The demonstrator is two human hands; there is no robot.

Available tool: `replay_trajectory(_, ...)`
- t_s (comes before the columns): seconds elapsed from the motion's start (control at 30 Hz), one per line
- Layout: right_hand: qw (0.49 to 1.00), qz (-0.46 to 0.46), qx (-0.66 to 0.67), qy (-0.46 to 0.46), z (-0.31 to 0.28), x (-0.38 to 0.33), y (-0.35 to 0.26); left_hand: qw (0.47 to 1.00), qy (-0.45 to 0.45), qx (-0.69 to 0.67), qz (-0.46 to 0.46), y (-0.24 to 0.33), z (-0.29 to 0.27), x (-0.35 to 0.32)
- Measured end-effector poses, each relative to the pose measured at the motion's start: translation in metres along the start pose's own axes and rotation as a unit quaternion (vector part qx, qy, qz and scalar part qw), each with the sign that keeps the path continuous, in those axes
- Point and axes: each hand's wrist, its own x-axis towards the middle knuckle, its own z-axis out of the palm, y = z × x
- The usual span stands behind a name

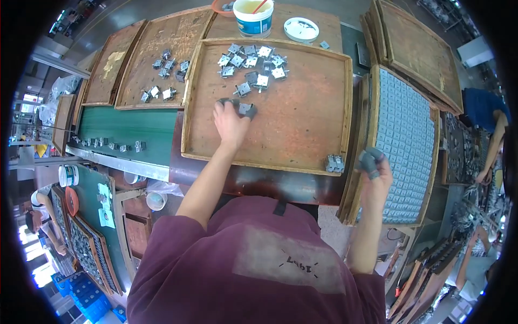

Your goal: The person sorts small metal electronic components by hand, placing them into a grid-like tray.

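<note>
Grey covers wrap the fingertips of both my hands. My left hand (232,125) is inside the shallow wooden tray (307,124), its thumb and fingers closed around a small boxy metal part (244,108). Just beyond it lies a loose cluster of similar silvery metal parts (251,62). My right hand (376,171) is raised near the left edge of a tray of parts in tight rows (404,146), fingertips drawn together. Whatever may be between them is hidden. A small group of metal parts (334,163) sits at the wooden tray's near right corner.
Behind the tray stand a white-and-blue bucket (253,22) and a round white lid (301,29). More wooden trays (162,51) lie left, beside a green conveyor belt (127,127) carrying several parts. Stacked trays (421,48) rise at far right. Other people work at both sides.
</note>
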Motion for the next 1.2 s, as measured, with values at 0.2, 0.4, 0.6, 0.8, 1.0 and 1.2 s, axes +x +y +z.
replay_trajectory(0.2,0.998,0.021,-0.047,-0.042,0.035,-0.018,0.006,0.985,-0.097,0.097,0.101,0.018,0.003,-0.019)
replay_trajectory(0.4,0.992,0.041,-0.042,-0.113,0.054,-0.022,-0.008,0.897,-0.282,-0.34,-0.036,0.058,-0.022,-0.028)
replay_trajectory(0.6,0.88,-0.172,-0.394,-0.204,0.062,-0.035,-0.027,0.777,-0.379,-0.499,-0.064,0.111,-0.077,-0.046)
replay_trajectory(0.8,0.851,-0.273,-0.403,-0.196,0.063,-0.036,-0.04,0.776,-0.415,-0.475,0.017,0.132,-0.097,-0.058)
replay_trajectory(1.0,0.807,-0.312,-0.462,-0.196,0.064,-0.04,-0.036,0.792,-0.412,-0.445,0.072,0.133,-0.09,-0.069)
replay_trajectory(1.2,0.816,-0.296,-0.46,-0.189,0.059,-0.036,-0.032,0.717,-0.428,-0.544,-0.087,0.127,-0.076,-0.085)
